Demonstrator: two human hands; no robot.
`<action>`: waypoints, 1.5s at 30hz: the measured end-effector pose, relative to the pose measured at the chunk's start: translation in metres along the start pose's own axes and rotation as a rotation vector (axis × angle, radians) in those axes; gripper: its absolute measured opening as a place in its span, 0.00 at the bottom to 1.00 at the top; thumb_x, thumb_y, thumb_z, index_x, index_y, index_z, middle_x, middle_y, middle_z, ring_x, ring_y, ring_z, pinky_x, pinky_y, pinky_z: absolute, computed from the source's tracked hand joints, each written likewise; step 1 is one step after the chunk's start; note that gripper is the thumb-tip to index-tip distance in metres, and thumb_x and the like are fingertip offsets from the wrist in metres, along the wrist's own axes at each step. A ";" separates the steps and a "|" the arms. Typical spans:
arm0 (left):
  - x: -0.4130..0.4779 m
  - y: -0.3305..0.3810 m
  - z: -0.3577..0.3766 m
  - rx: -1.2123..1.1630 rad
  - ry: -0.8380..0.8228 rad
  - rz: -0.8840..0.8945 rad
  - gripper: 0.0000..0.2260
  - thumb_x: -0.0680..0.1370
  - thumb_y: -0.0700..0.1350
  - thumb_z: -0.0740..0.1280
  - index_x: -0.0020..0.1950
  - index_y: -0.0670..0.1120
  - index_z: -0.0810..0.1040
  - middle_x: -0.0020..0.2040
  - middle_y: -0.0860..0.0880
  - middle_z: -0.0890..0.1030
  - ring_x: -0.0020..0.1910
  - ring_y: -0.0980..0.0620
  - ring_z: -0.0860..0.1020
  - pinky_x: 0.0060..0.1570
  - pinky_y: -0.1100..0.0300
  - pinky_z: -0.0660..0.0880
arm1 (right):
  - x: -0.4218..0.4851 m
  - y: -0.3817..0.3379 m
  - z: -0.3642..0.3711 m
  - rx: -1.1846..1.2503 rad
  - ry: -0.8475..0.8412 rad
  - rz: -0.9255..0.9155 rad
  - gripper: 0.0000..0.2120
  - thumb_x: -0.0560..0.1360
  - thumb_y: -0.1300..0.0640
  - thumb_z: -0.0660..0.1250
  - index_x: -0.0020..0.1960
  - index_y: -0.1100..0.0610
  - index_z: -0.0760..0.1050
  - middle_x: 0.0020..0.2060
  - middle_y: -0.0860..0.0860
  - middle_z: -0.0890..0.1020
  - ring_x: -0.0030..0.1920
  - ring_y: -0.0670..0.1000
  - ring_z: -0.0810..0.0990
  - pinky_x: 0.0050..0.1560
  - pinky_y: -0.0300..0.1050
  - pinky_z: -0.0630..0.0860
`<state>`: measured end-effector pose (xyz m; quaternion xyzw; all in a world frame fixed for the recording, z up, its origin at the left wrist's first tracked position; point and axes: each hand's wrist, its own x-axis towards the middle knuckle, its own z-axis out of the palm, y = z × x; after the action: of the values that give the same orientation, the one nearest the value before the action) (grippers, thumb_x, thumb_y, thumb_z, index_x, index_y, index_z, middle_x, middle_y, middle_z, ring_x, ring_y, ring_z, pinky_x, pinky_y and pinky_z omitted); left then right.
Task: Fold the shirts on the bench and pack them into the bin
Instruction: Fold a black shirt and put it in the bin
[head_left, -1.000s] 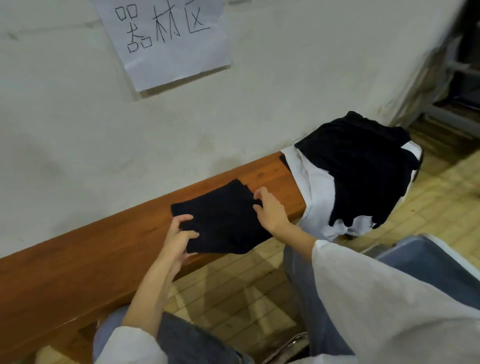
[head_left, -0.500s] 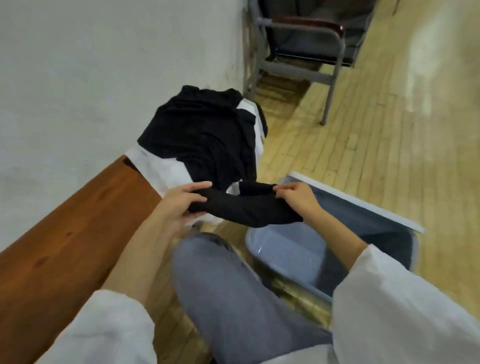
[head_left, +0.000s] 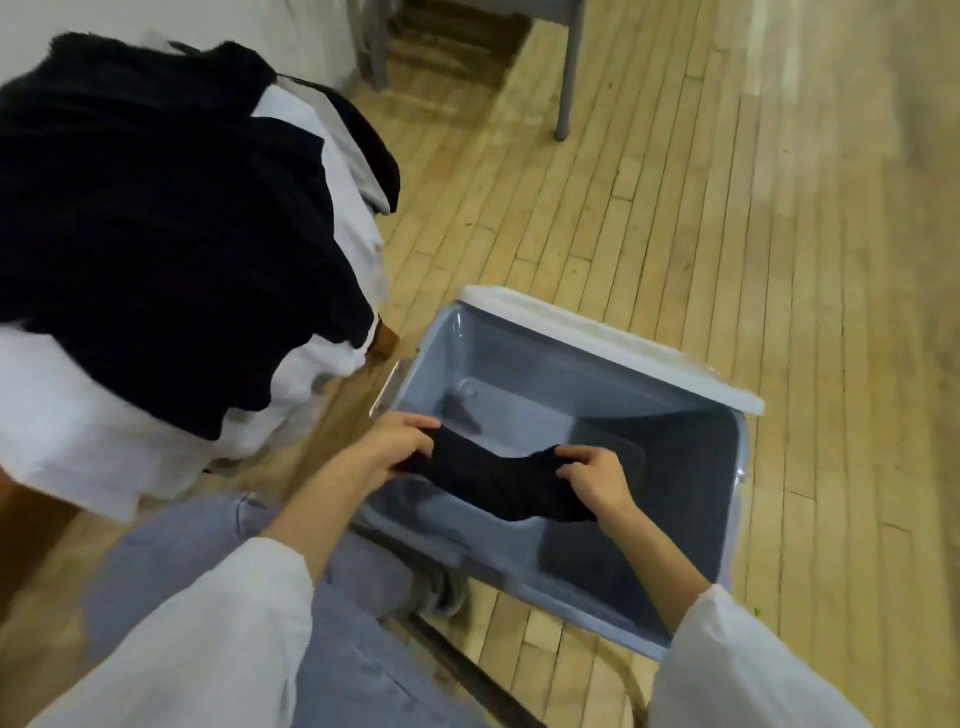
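Head view: folded black shirt (head_left: 498, 486) pinched at each end, left hand (head_left: 397, 449) and right hand (head_left: 592, 480) both closed on it, held level between them to keep the fold from opening. Bin (head_left: 613, 343) directly below both hands, apparently empty. Pile of unfolded shirts (head_left: 156, 234) up and left of the left hand

**Folded shirt over the bin, pile to the left**

The bin (head_left: 597, 332) is sitting on the floor (head_left: 727, 234), right of the counter (head_left: 387, 338). The shirt pile (head_left: 156, 234) is lying on the counter, far left of the bin. The folded shirt (head_left: 498, 483) is hanging over the bin's near side, with the left hand (head_left: 395, 447) gripping its left end and the right hand (head_left: 592, 478) its right. Chair legs (head_left: 569, 73) are standing on the floor far behind.
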<state>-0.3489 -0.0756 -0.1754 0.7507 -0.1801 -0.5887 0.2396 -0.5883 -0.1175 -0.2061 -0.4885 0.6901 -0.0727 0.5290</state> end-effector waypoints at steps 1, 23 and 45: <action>0.009 -0.002 0.003 0.033 -0.001 -0.023 0.19 0.71 0.28 0.62 0.54 0.47 0.79 0.59 0.41 0.76 0.57 0.42 0.75 0.39 0.57 0.78 | 0.008 0.006 0.003 0.004 -0.005 0.020 0.18 0.74 0.69 0.63 0.61 0.60 0.78 0.61 0.54 0.79 0.63 0.54 0.75 0.63 0.45 0.71; 0.163 -0.045 0.050 0.697 -0.033 -0.118 0.20 0.78 0.37 0.61 0.70 0.40 0.69 0.69 0.40 0.71 0.67 0.43 0.71 0.64 0.56 0.68 | 0.127 0.104 0.088 -0.370 -0.023 0.194 0.25 0.77 0.60 0.62 0.72 0.58 0.60 0.76 0.59 0.48 0.65 0.67 0.69 0.62 0.54 0.71; 0.230 -0.078 0.060 0.546 -0.083 -0.072 0.22 0.78 0.37 0.61 0.73 0.44 0.66 0.73 0.43 0.65 0.71 0.45 0.66 0.69 0.56 0.63 | 0.230 0.067 0.215 -0.788 -0.098 0.311 0.57 0.69 0.42 0.72 0.75 0.49 0.28 0.74 0.58 0.31 0.74 0.69 0.40 0.65 0.71 0.63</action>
<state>-0.3518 -0.1475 -0.4154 0.7686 -0.3149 -0.5568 -0.0003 -0.4474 -0.1667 -0.4918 -0.5463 0.7047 0.3004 0.3388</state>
